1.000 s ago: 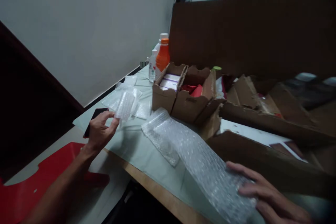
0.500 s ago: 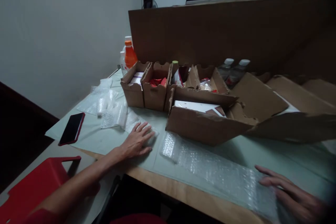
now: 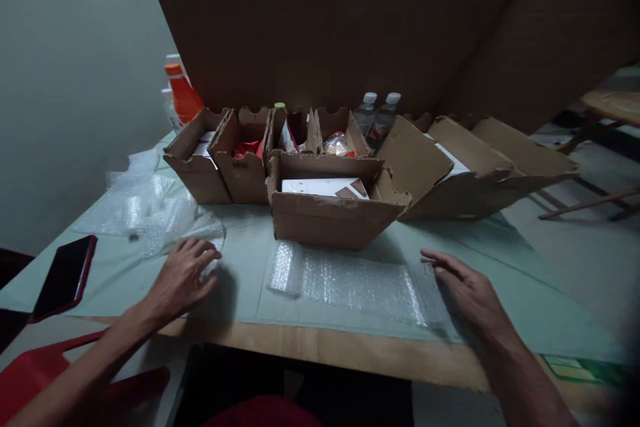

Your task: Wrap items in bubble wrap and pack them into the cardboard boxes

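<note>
One tall cardboard sheet [image 3: 350,47] backs the desk [image 3: 350,353]. The bubble wrap sheet [image 3: 350,280] lies flat before an open cardboard box [image 3: 325,220]. Right hand [image 3: 467,290] presses its edge, grip flat; left hand [image 3: 183,277] rests spread on smaller bubble wrap pieces [image 3: 150,213], near a phone [image 3: 65,275].

A dim room: pale wall [image 3: 75,47], wooden table [image 3: 350,353], tall cardboard sheet [image 3: 350,47] behind.

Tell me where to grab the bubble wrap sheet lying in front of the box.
Take the bubble wrap sheet by its rolled-up left end, coming from the left: that thick curl likely gives fingers purchase. The rest lies flat on the table, with the right hand on its right edge.
</note>
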A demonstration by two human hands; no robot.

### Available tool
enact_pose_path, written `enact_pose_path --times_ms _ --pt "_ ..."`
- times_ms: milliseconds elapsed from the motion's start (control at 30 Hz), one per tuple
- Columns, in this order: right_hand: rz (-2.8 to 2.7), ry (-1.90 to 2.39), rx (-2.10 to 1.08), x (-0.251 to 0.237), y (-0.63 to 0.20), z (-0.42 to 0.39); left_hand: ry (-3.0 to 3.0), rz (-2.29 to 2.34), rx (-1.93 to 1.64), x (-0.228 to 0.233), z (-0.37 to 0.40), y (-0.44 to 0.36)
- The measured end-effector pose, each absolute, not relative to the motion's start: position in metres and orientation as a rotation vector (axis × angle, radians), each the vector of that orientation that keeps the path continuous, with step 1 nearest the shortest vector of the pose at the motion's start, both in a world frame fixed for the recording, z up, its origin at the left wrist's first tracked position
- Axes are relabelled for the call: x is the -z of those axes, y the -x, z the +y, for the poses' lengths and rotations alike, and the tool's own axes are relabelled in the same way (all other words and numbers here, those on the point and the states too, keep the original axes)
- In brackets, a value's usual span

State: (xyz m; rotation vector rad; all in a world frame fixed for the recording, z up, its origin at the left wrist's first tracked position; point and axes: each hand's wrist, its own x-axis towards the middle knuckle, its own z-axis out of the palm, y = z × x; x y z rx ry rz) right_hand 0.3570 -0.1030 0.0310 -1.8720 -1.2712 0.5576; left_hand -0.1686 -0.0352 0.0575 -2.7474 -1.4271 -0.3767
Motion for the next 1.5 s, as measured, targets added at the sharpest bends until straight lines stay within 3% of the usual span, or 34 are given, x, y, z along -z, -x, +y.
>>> enact_pose_path --times_ms 100,300,467,633,800,933,1167,1500 --pt "-1.171 1.964 -0.526 -0.031 -0.355 -0.115 2.802 -1.652 0.5 -0.048 -0.036 0.114" --pt "-1.375 2.186 -0.365 -0.021 -0.318 -0.127 2.856 -2.114 0.387 -0.025 -0.012 0.029" --pt "-1.398 1.99 -0.32 -0.029 -0.292 -0.128 2.827 -2.155 0.394 -0.034 -0.028 0.052" --pt "-1.553 2.055 -0.329 -0.027 -0.279 -0.139 2.753 -2.213 0.376 -0.043 -0.044 0.093" --pt "-1.672 2.134 -0.05 -0.01 -0.28 -0.153 2.651 -2.061 0.188 -0.036 -0.043 0.096" --pt "-1.606 2.06 0.045 -0.021 -0.29 -0.136 2.733 -1.883 0.66 -0.031 -0.035 0.08" --pt "-1.457 1.811 -0.38 -0.047 -0.277 -0.049 2.99 -1.833 1.621 -0.022 0.007 0.011" --pt "-1.38 1.889 -0.362 -0.039 -0.273 -0.037 2.96 -1.856 1.65 -0.017 0.028 -0.004"
